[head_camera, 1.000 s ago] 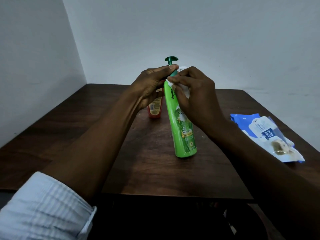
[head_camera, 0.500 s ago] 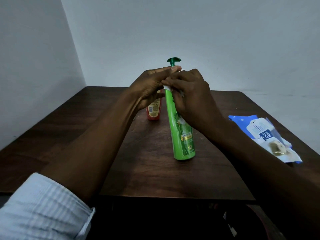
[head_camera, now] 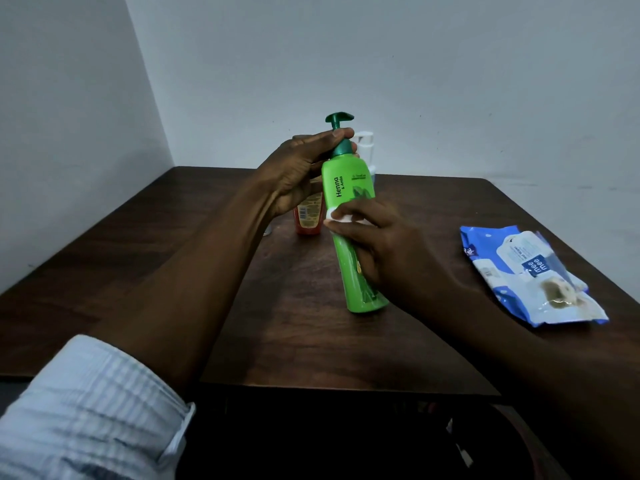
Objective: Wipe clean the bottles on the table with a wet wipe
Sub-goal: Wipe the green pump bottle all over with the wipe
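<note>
A tall green pump bottle (head_camera: 348, 188) stands tilted on the dark wooden table (head_camera: 311, 341). My left hand (head_camera: 301, 171) grips its dark green neck just under the pump head. My right hand (head_camera: 377, 244) presses a small white wet wipe (head_camera: 337, 216) against the middle of the bottle's front. Behind the green bottle a red bottle (head_camera: 308, 216) stands partly hidden by my left hand. A white-capped bottle (head_camera: 366, 147) peeks out behind the green one.
A blue and white wet wipe pack (head_camera: 530, 275) lies flat near the table's right edge. Pale walls meet in a corner behind the table. The table's front edge is close to me.
My right hand has slid the wipe down from the bottle's neck to the middle of its body. My left hand has kept its hold on the neck.
</note>
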A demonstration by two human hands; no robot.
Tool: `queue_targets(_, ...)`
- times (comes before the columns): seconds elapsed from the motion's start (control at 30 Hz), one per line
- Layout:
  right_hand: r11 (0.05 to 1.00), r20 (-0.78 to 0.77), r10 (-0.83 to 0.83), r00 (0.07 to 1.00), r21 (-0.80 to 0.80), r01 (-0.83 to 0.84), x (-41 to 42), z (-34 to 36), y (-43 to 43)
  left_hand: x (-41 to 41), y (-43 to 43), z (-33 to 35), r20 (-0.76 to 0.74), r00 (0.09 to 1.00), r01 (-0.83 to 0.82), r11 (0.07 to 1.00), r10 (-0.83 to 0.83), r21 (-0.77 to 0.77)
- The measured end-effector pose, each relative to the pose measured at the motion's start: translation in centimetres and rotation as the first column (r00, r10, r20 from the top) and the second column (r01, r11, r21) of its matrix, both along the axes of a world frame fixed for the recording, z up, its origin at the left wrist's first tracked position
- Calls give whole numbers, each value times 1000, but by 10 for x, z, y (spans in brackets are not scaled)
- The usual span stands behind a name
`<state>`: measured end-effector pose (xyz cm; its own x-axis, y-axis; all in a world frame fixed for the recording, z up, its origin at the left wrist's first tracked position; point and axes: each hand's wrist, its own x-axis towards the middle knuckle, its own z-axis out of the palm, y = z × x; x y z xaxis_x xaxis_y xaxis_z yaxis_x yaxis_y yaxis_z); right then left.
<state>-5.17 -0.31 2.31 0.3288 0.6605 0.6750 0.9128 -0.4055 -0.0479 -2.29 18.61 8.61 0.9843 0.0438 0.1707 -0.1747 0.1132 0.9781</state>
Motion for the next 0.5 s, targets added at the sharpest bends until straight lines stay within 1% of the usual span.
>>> queue_targets(0.1, 999, -15, 3, 1000, -32, -3, -3, -5, -4, 1, 0, -1, -2, 1000, -3, 1000, 3, -14)
queue_targets(0.4, 997, 27, 18, 999, -76, -16, -15, -25, -20, 2, -1, -2, -4, 1000, -7, 1000, 7, -18)
queue_targets(0.5, 995, -4, 31, 1000, -97, -31, -16, -35, -25, 2, -2, -1, -6, 1000, -3, 1000, 3, -18)
